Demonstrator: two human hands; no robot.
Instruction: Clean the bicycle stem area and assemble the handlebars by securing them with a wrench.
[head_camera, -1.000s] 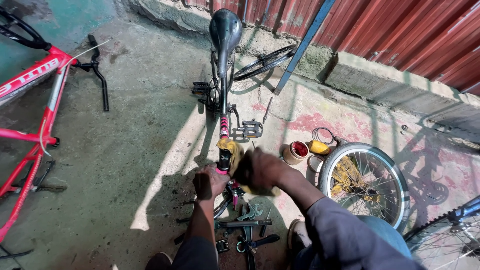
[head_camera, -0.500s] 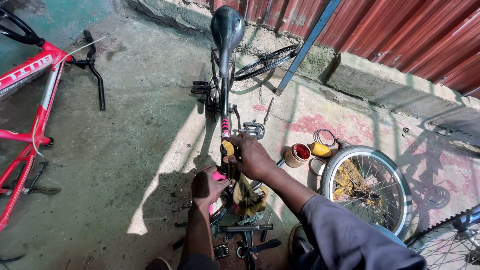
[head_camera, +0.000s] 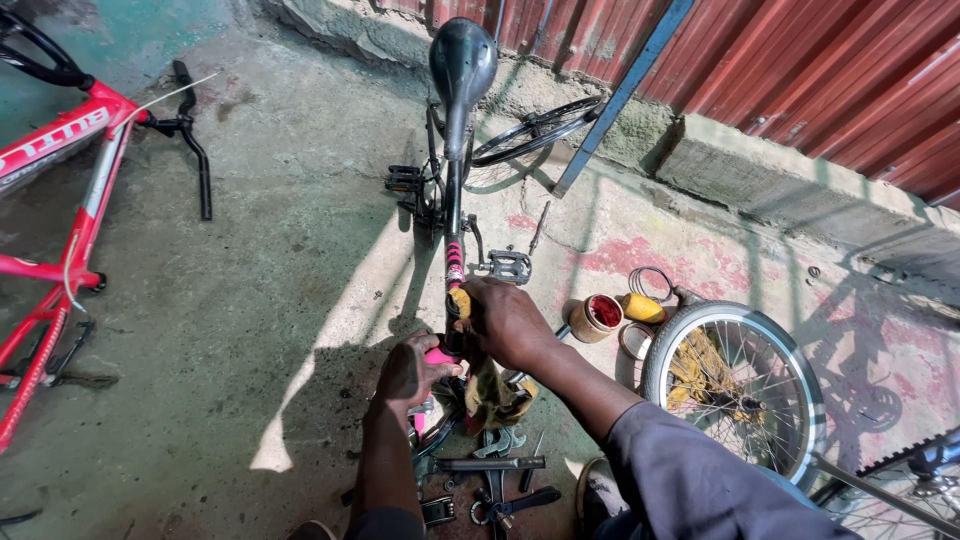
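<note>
Both hands (head_camera: 470, 345) grip the pink bicycle frame (head_camera: 453, 270).

The right hand (head_camera: 510, 320) grips the black-and-pink bicycle frame (head_camera: 453, 230) with a yellow rag (head_camera: 492, 390). The left hand (head_camera: 412, 368) holds the pink part just below. A loose wheel (head_camera: 740, 385) and a small tin (head_camera: 598, 317) lie on the concrete floor (head_camera: 270, 300), to the right.

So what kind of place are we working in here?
Most likely an outdoor bicycle repair spot: an upturned bike frame, a loose wheel and scattered wrenches lie on bare concrete floor beside a corrugated metal wall.
</note>
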